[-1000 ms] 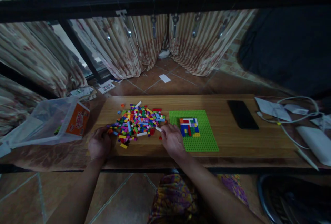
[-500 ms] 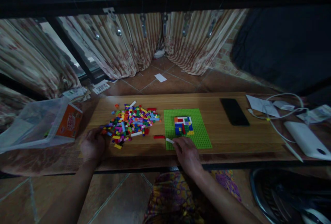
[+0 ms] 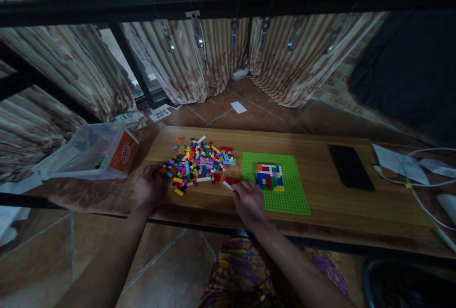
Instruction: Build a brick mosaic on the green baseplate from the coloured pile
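Two hands work at one wooden bench. On it lie one green baseplate, one loose pile of small bricks in many colours to its left, one black phone to its right, and one red brick lying alone between pile and baseplate. The right hand reaches in from the near edge, palm down, wrist bent slightly left, its fingertips pinched narrow on one small white brick, a short pale bar held just above the wood, near the red brick and just left of the baseplate's near left corner. The left hand rests loosely curled on the bench at the near left edge of the pile, fingertips touching the outermost bricks; whether it holds any brick cannot be told. On the baseplate one small flat block of joined bricks shows red, white, blue, green and yellow. One clear plastic bag with an orange label lies at the far left.
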Motion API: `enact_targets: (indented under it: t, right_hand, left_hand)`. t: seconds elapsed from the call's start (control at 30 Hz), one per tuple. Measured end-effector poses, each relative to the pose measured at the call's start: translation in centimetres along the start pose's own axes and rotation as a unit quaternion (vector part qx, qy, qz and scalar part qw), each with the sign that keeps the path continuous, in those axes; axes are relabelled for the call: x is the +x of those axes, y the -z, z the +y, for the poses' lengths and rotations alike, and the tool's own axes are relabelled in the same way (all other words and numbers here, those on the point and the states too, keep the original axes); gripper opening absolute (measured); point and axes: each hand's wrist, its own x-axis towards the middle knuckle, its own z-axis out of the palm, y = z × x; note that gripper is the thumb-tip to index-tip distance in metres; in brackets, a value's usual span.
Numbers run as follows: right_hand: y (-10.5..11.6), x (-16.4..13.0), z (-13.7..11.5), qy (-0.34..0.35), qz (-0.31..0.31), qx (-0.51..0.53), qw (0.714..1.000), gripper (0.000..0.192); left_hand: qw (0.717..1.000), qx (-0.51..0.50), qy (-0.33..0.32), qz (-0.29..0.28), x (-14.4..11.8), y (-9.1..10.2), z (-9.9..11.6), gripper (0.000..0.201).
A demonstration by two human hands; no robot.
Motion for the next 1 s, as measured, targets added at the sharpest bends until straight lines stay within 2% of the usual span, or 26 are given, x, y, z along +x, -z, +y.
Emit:
enact_targets:
  t: [0.2,0.33,0.5,0.67,0.77,0.87,1.0]
  right_hand:
    - [-0.3,2.5,-0.2,0.0,0.008,-0.012,1.0,0.015]
    - [-0.5,3.7,-1.3,0.004,0.012,-0.015,1.0,0.017]
    - [-1.2,4.2,-3.1,0.034,0.001,-0.012,0.999,0.019]
    - [-1.7,4.5,-3.6,0.025,-0.022,-0.02,0.999,0.014]
    - [-1.4,4.5,-3.6,0.031,-0.02,0.027,0.999,0.01]
    - [-0.7,3.9,-3.7,0.01,-0.012,0.123,0.992,0.012]
    - [1.1,2.0,-3.7,-0.043,-0.014,0.285,0.957,0.018]
  left_hand:
    - [1.0,-0.014,0.005,0.005,-0.2,-0.3,-0.1,0.03]
    - [1.0,-0.026,0.012,0.005,-0.3,-0.4,0.0,0.029]
    - [1.0,-0.028,0.011,0.003,-0.3,-0.3,-0.1,0.029]
    - [1.0,-0.019,-0.001,0.006,-0.2,-0.3,-0.1,0.03]
    - [1.0,-0.019,-0.004,0.005,-0.1,-0.1,0.0,0.031]
    - [1.0,-0.017,0.003,0.003,-0.1,0.0,0.1,0.031]
    - [1.0,-0.008,0.007,0.0,-0.1,0.1,0.1,0.031]
